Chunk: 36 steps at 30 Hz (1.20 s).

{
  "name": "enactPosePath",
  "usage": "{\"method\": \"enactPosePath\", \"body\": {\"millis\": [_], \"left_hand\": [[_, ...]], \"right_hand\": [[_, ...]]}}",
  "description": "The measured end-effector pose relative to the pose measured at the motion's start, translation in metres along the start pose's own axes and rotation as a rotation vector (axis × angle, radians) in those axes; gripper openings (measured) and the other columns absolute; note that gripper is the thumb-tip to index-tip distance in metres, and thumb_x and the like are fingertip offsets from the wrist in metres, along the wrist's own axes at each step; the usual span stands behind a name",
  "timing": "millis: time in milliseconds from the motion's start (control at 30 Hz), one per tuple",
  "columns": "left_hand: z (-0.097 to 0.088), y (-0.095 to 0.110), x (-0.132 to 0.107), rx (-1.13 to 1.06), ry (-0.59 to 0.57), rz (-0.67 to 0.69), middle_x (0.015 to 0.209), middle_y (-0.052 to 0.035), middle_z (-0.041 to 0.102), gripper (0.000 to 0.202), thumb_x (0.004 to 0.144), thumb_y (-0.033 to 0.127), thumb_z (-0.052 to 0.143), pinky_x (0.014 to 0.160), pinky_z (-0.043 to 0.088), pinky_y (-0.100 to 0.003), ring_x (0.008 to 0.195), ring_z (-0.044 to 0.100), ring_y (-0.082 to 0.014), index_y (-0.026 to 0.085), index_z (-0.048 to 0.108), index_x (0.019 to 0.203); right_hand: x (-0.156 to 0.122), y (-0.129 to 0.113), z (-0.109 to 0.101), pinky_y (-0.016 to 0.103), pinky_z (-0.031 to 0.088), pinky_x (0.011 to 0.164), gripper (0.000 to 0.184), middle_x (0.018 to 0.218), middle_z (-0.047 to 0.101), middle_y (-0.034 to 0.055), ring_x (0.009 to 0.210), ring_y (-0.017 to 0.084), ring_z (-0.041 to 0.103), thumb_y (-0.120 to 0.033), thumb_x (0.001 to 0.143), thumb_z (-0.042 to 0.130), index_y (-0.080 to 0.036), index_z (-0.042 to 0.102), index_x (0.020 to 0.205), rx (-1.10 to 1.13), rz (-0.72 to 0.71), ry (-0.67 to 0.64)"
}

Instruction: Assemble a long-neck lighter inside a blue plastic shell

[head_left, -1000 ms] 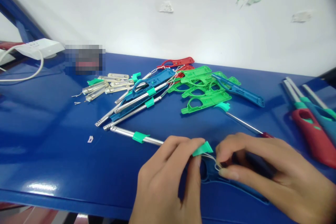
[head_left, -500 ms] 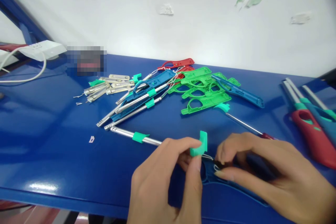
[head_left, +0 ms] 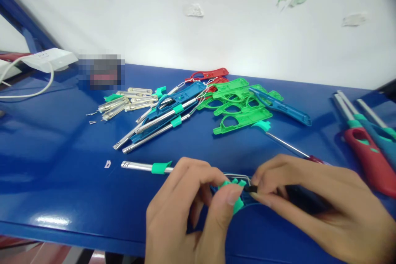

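Note:
My left hand (head_left: 188, 206) pinches a small green plastic trigger (head_left: 238, 205) between thumb and index finger. Thumb and fingertips of my right hand (head_left: 312, 198) grip a small black part (head_left: 251, 189), right beside the trigger; I cannot tell whether the two touch. A thin pale wire (head_left: 236, 175) runs to the black part from the left. Beneath both hands lies a blue lighter casing half (head_left: 249, 201), mostly hidden. A silver metal tube (head_left: 136, 166) with a green collar (head_left: 160, 168) sticks out left of my left hand.
Blue (head_left: 192, 93), green (head_left: 247, 119) and red casing halves (head_left: 210, 75) lie piled mid-table, near clear fuel tanks (head_left: 116, 107). A screwdriver (head_left: 289, 144) lies behind my right hand. Lighters, one with a red handle (head_left: 368, 161), lie at right. A white wall closes the back.
The trigger has turned and dropped lower, nearer the casing, with my left hand. The black part now shows at my right fingertips. The metal tube has shifted left and lies flatter.

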<state>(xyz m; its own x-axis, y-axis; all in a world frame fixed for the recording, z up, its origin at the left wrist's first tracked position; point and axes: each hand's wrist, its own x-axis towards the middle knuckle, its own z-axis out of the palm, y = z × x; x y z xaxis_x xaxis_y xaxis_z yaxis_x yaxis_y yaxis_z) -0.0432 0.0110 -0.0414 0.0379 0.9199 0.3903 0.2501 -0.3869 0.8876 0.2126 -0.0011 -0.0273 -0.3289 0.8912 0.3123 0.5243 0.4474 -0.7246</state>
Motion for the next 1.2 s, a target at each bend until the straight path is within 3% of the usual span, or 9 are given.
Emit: {"method": "enactPosePath", "body": {"millis": [200,267,367,467,567,733,867,967,1200], "left_hand": [[0.002,-0.002,-0.008,0.022,-0.022,-0.116,0.065,0.0088,0.076,0.02,0.127,0.042,0.083,0.054,0.071,-0.025,0.039,0.059,-0.0141,0.034,0.091,0.111],[0.002,-0.003,-0.009,0.036,-0.016,-0.105,0.073,0.0077,0.083,0.009,0.124,0.036,0.085,0.057,0.074,-0.026,0.044,0.066,-0.0149,0.036,0.094,0.123],[0.002,-0.003,-0.01,0.087,-0.011,-0.049,0.094,0.0054,0.093,0.028,0.117,0.021,0.085,0.065,0.075,-0.026,0.06,0.078,-0.0154,0.039,0.095,0.136],[0.005,-0.001,-0.009,0.06,-0.03,0.011,0.1,0.0052,0.091,0.036,0.112,0.012,0.079,0.064,0.068,-0.021,0.07,0.08,-0.0122,0.036,0.095,0.133],[0.008,0.0,-0.008,0.007,-0.059,0.016,0.103,0.0045,0.091,0.033,0.115,0.007,0.073,0.076,0.071,-0.02,0.081,0.087,-0.0115,0.033,0.092,0.121],[0.009,0.0,-0.011,0.054,-0.083,0.016,0.107,0.0006,0.095,0.029,0.116,0.009,0.073,0.086,0.078,-0.027,0.088,0.09,-0.016,0.031,0.093,0.117],[0.004,-0.006,-0.015,0.203,-0.094,0.127,0.119,0.0035,0.096,0.032,0.111,0.013,0.083,0.101,0.079,-0.027,0.098,0.095,-0.0159,0.035,0.091,0.132],[0.003,-0.013,-0.017,0.312,-0.147,0.212,0.119,0.0031,0.094,0.035,0.112,0.011,0.081,0.083,0.076,-0.022,0.095,0.094,-0.0159,0.035,0.089,0.137],[0.008,-0.008,-0.015,0.218,0.019,0.053,0.1,0.012,0.091,0.029,0.112,0.014,0.081,0.076,0.072,-0.018,0.07,0.079,-0.0098,0.04,0.089,0.122]], "right_hand": [[0.0,-0.001,-0.001,0.026,0.076,0.069,0.03,0.103,0.09,-0.0035,0.081,0.02,0.09,-0.057,0.135,0.076,-0.038,0.081,0.114,-0.028,-0.023,-0.014],[0.002,-0.001,-0.002,0.027,0.076,0.068,0.033,0.102,0.09,-0.0034,0.08,0.02,0.09,-0.06,0.136,0.074,-0.037,0.081,0.114,-0.031,-0.019,-0.019],[0.003,0.001,-0.002,0.024,0.074,0.067,0.026,0.103,0.091,-0.0051,0.08,0.019,0.089,-0.054,0.135,0.078,-0.039,0.083,0.114,-0.018,-0.015,-0.01],[-0.009,0.005,0.0,0.032,0.077,0.072,0.024,0.104,0.09,0.0014,0.087,0.025,0.09,-0.061,0.126,0.089,-0.038,0.092,0.118,-0.029,0.061,0.008],[-0.034,0.013,0.002,0.043,0.081,0.08,0.042,0.108,0.09,0.0078,0.1,0.035,0.09,-0.077,0.115,0.097,-0.037,0.097,0.126,-0.064,0.133,0.007],[-0.056,0.02,0.003,0.045,0.081,0.082,0.049,0.107,0.088,0.0079,0.104,0.036,0.088,-0.084,0.112,0.096,-0.038,0.097,0.127,-0.072,0.151,0.001],[-0.027,0.012,0.001,0.04,0.078,0.073,0.038,0.102,0.087,0.005,0.091,0.031,0.086,-0.075,0.118,0.093,-0.037,0.096,0.124,-0.058,0.158,0.007],[-0.003,0.003,0.001,0.029,0.072,0.067,0.02,0.098,0.087,-0.0025,0.076,0.02,0.082,-0.057,0.126,0.087,-0.039,0.092,0.117,-0.007,0.112,0.025],[0.004,-0.001,0.003,0.018,0.067,0.067,0.015,0.098,0.087,-0.0077,0.072,0.013,0.079,-0.042,0.127,0.089,-0.038,0.088,0.113,0.031,0.073,0.029]]}}
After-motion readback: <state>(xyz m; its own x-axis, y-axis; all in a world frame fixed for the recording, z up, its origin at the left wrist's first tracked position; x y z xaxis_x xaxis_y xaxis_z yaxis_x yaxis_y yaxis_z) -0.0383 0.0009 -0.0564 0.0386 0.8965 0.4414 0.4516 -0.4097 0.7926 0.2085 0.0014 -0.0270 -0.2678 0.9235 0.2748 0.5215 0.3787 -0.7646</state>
